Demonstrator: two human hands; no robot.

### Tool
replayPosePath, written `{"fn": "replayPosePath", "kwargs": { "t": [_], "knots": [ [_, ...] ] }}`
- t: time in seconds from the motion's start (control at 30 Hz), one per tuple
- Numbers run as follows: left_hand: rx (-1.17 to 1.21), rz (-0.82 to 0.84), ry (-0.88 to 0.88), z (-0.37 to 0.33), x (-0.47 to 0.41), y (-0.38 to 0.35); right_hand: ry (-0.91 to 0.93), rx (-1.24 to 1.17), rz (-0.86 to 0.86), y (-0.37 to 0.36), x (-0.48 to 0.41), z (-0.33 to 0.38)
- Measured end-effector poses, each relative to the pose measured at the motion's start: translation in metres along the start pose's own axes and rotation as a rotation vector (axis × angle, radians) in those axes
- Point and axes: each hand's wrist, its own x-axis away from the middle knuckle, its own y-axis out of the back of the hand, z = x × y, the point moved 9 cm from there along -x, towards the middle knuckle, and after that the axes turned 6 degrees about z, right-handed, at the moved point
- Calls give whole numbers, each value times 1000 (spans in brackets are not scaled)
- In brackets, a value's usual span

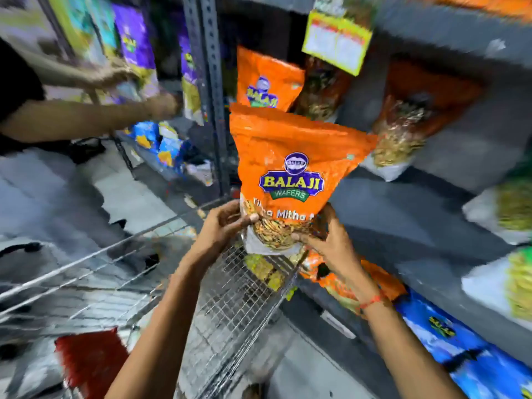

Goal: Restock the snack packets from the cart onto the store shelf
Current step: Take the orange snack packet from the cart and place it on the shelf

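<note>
The left hand (227, 223) grips the lower left corner of an orange snack packet (290, 168), thumb pressed across the clear window at the bottom. The right hand (331, 240) grips the lower right corner of the same packet, fingers curled around its edge, and a red thread band (372, 301) circles that wrist. The packet stands upright between the two hands — held in the air above the wire cart (230, 286), in front of the grey store shelf (431, 214).

At 12 o'clock from the held packet, a second orange packet (267, 79) stands upright on the shelf, and at 2 o'clock more orange packets (408, 122) lean there, blurred. A yellow price tag (336, 43) hangs at 1 o'clock. At 5 o'clock, just beyond the right wrist, another orange packet (374, 283) lies on a lower shelf, with blue packets (460, 347) further out. A red packet (92, 361) lies in the cart at 7 o'clock.

At 10 o'clock another person's arms (86, 119) reach toward purple packets (134, 44) — their hands too blurred to read.
</note>
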Motion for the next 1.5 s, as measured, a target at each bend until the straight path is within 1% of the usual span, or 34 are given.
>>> {"fn": "replayPosePath", "kwargs": {
  "t": [0.1,0.3,0.4,0.53,0.63,0.7,0.77,0.83,0.87,0.9,1.0,1.07,1.13,1.2,1.27,1.33,1.4,1.47,1.5],
  "knots": [
    [-38,122,-34,-12,-30,-34,-33,-19,-105,38,5,-11],
    [-103,258,-40,-32,-102,-79,-54,-47,-274,101,-18,-27],
    [-90,337,-7,-32,-140,-90,-89,-78,-344,116,-41,-40],
    [-104,375,63,-13,-172,-91,-157,-64,-366,114,-65,-57],
    [-75,352,137,8,-179,-86,-207,-67,-377,110,-71,-70],
    [-40,360,131,10,-182,-87,-218,-86,-367,112,-71,-72],
    [38,289,73,1,-185,-83,-182,-152,-360,118,-71,-68],
    [169,171,-33,-18,-188,-74,-124,-291,-428,126,-70,-60],
    [226,130,-75,-26,-190,-72,-103,-316,-479,131,-70,-56],
    [266,106,-90,-32,-192,-72,-86,-298,-521,135,-69,-50],
    [319,74,-81,-39,-199,-77,-31,-80,-603,141,-68,-27],
    [369,23,-77,-39,-202,-80,-4,33,-684,146,-63,-21],
    [441,-26,-59,-37,-202,-83,-28,51,-771,150,-57,-23],
    [485,-40,-48,-36,-201,-84,-66,-39,-805,147,-55,-25],
    [474,2,-56,-40,-200,-84,-50,-103,-789,144,-54,-20],
    [462,51,-73,-48,-200,-82,41,-90,-736,141,-56,-3],
    [456,57,-75,-60,-200,-81,93,-13,-718,143,-58,11],
    [460,28,-62,-68,-201,-82,80,-25,-755,148,-59,13],
    [468,13,-48,-70,-201,-84,56,-90,-781,150,-60,10]
  ]
}}
